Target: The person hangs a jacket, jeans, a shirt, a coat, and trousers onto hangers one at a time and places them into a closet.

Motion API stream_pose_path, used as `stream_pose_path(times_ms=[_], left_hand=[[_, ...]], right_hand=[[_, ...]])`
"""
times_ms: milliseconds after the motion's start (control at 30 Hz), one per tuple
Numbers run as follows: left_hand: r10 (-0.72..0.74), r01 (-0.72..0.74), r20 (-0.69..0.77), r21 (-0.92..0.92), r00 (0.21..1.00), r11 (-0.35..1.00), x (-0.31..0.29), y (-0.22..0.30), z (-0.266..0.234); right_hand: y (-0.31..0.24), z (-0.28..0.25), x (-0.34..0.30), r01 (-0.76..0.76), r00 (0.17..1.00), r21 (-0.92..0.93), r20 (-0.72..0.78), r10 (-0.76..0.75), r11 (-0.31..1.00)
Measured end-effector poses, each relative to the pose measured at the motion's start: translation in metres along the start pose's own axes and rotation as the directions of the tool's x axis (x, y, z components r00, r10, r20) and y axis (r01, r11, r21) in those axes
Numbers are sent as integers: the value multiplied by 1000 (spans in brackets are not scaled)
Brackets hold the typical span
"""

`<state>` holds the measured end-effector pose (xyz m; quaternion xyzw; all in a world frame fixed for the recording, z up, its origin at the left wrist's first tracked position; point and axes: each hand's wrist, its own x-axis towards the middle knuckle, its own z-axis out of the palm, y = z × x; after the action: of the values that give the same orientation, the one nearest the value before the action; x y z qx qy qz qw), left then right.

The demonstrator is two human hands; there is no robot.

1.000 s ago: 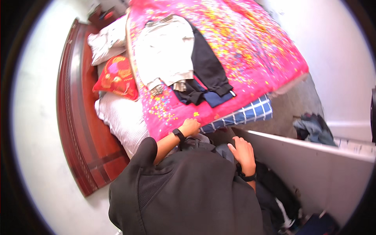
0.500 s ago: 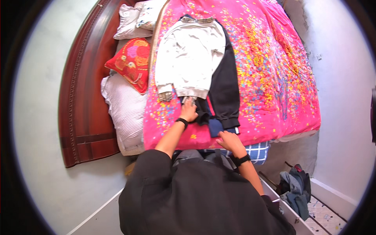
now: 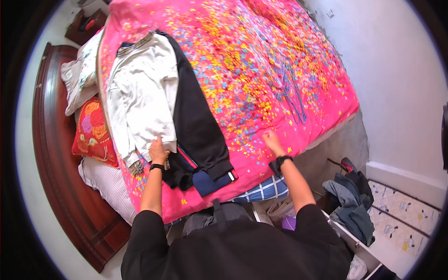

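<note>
A white sweatshirt (image 3: pixel 148 88) with a checked collar lies flat on the bed, its cuffs and hem toward me. My left hand (image 3: pixel 159 153) is closed on its lower hem. Beneath and to the right spreads a black garment (image 3: pixel 198 119), with a long sleeve or leg reaching the bed's near edge. A folded navy piece (image 3: pixel 207 183) with a red and white stripe sticks out under it. My right hand (image 3: pixel 272 142) hovers over the quilt, fingers loosely bent and nothing visible in them. Beyond it lie blue clothes hangers (image 3: pixel 295 95).
The pink flowered quilt (image 3: pixel 233 60) covers the bed. Pillows, including a red cushion (image 3: pixel 93 135), line the brown headboard (image 3: pixel 60 154). A blue checked cloth (image 3: pixel 263 189) hangs at the near edge. An open drawer (image 3: pixel 357 245) and a clothes pile (image 3: pixel 350 203) are at lower right.
My view has swung right, so the garments appear farther left. My right hand has left the navy piece and moved right over the quilt. My left hand stays at the sweatshirt's hem.
</note>
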<state>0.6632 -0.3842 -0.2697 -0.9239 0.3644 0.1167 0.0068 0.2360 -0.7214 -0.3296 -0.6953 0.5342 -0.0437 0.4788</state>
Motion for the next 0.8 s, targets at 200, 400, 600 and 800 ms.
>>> stream_pose_path(times_ms=[200, 400, 600, 800], left_hand=[[62, -73, 202, 48, 977, 996, 47, 6, -11], [6, -39, 310, 101, 951, 994, 74, -7, 11], [64, -94, 301, 88, 952, 992, 71, -6, 18], [37, -39, 263, 2, 964, 999, 60, -1, 22]], right_hand=[[27, -52, 115, -238, 908, -404, -414, 55, 883], [46, -82, 191, -461, 874, -458, -384, 298, 760], [46, -83, 205, -548, 825, -319, -358, 436, 774], [40, -81, 196, -452, 876, -570, -429, 221, 686]])
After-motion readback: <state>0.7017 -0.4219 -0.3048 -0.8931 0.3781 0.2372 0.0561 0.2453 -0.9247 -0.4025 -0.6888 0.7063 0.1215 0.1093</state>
